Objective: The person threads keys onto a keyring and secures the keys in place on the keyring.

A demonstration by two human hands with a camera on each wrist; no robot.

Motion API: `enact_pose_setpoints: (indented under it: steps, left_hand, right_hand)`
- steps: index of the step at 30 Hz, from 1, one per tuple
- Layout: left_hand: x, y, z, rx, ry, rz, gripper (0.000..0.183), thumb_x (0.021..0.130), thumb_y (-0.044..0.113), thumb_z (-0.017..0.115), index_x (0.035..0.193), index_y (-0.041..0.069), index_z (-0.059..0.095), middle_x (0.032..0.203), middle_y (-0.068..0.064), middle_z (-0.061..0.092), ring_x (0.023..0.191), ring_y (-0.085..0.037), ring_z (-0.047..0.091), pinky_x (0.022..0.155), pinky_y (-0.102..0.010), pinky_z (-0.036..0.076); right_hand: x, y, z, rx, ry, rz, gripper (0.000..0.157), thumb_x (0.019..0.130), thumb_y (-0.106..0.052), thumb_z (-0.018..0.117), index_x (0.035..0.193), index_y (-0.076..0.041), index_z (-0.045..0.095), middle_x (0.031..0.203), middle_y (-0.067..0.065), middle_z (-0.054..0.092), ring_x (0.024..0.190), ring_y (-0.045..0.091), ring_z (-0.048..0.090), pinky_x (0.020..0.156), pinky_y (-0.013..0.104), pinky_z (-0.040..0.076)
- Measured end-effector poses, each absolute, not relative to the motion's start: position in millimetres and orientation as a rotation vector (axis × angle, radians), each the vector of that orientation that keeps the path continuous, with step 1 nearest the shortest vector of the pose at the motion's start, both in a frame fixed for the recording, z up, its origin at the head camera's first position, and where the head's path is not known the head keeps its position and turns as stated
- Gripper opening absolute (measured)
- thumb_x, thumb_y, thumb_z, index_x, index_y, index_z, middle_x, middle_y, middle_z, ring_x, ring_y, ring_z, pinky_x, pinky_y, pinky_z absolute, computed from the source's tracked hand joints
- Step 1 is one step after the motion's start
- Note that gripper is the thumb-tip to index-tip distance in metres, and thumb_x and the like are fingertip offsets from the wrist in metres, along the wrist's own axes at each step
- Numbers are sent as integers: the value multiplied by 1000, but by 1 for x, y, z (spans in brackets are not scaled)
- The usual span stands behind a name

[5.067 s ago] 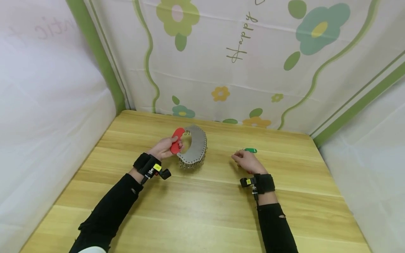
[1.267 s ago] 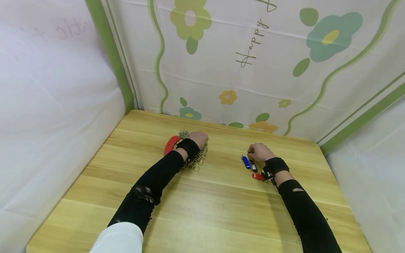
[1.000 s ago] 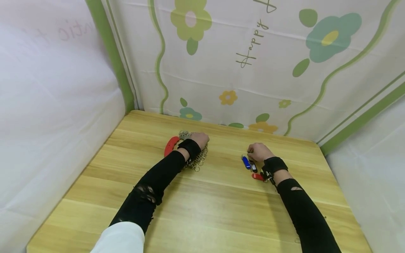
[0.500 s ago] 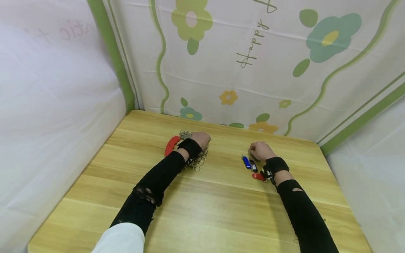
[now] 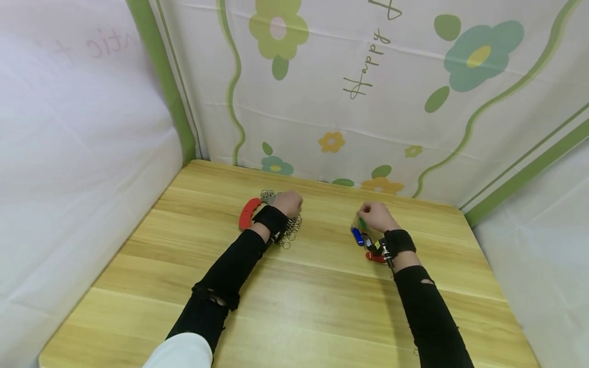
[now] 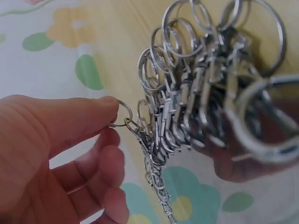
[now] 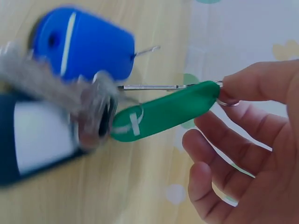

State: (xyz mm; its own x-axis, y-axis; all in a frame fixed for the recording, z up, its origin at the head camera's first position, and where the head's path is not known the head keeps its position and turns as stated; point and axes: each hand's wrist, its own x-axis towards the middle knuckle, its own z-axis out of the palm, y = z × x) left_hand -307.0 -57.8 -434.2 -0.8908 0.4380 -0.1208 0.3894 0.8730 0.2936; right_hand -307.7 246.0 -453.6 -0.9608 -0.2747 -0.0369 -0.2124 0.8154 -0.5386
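Observation:
My left hand [image 5: 288, 204] pinches a small split ring [image 6: 130, 113] between thumb and forefinger. That ring hangs from a snap hook, one of several hooks [image 6: 187, 100] on a crescent-shaped key holder with a red grip [image 5: 249, 213]. The holder lies on the table, its metal plate mostly covered by the hand. My right hand [image 5: 377, 216] pinches the ring [image 7: 231, 103] of a green key tag [image 7: 168, 112]. Beside that tag are a blue key tag [image 7: 93, 44], a dark tag with a white label [image 7: 44, 135] and blurred keys [image 7: 51, 81].
A red key tag [image 5: 375, 257] lies on the wooden table [image 5: 294, 306] by the right wrist strap. White cloth walls [image 5: 322, 61] with printed flowers rise at the back and both sides. A loose ring [image 5: 416, 351] lies by the right sleeve.
Earlier the left hand held the red grip with the holder raised; now the holder lies down. In the last half second the right hand has shifted slightly left and the green tag has come into view.

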Motion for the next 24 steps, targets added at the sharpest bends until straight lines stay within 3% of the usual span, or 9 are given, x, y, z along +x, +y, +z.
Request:
enact_pose_setpoints:
  steps: [7,11,14,18,24]
  left_hand:
    - [-302,-52,-438,549,2831,480,35,98,6,47,65,14,37,60,-1,26,58,-14,20,60,-30,25]
    - [-298,-48,-437,535,2843,490,32,98,6,46,67,13,41,63,-2,30,59,-14,24,60,-30,27]
    - [-296,-46,-437,547,2846,532,33,99,7,45,66,13,39,62,-2,27,57,-14,22,58,-29,26]
    - [-296,-46,-443,562,2845,557,35,99,8,45,65,13,36,59,0,22,55,-13,19,56,-28,25]
    - [-297,-46,-451,532,2864,567,34,96,7,50,66,13,37,63,-1,25,59,-15,22,61,-30,26]
  right_hand:
    - [-309,237,-464,-264,2766,-1155,27,97,-21,47,98,1,62,98,13,59,76,27,47,70,37,39]
    - [-310,229,-468,-217,2676,-1337,35,99,-26,45,100,5,61,117,14,60,99,31,52,84,43,39]
    - [-307,219,-465,-219,2585,-1506,34,100,-21,42,91,10,54,122,17,59,118,32,48,98,47,36]
    - [-306,208,-468,-221,2469,-1702,33,99,-17,42,83,11,50,123,18,58,120,33,48,102,47,33]
    - [-302,191,-472,-249,2357,-1869,33,100,-18,43,98,12,57,116,19,60,114,31,52,102,45,34]
